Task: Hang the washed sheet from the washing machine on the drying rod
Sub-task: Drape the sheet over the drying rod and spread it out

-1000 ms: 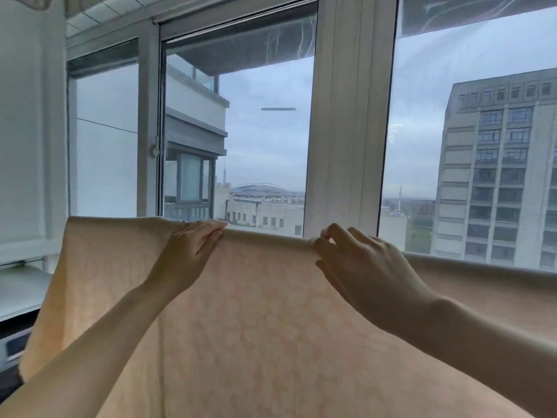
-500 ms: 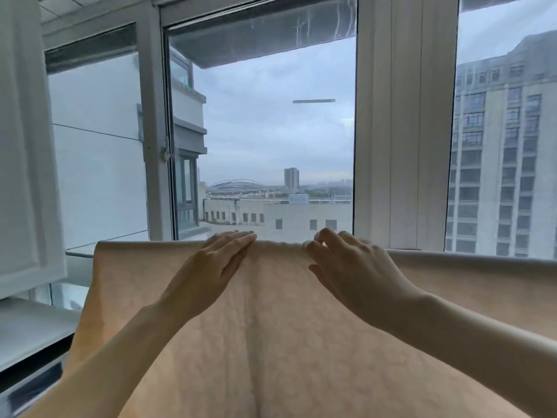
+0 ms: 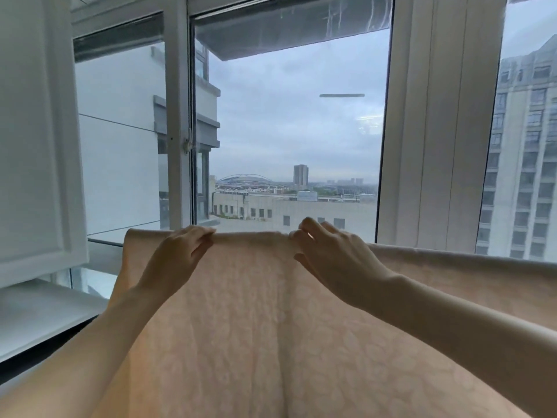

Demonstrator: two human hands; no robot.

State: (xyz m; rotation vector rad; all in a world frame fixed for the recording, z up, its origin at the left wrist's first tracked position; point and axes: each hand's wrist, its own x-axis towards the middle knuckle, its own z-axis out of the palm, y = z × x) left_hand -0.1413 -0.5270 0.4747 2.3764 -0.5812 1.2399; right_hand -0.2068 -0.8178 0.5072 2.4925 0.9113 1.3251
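Straight ahead, window frame (image 3: 434,122) beyond the draped sheet (image 3: 256,312).

the sheet (image 3: 271,327) is matt woven cloth, pale peach, with a faint raised pattern of rounded blotches and soft lengthwise creases; light glows through it near its top fold. above the sheet, the window frame (image 3: 431,131) looks like smooth white painted metal or plastic with a dull sheen, which of the two cannot be told. the window glass (image 3: 295,131) is glossy and carries pale reflections. left of the sheet, a white panel (image 3: 33,140) is smooth and satin.
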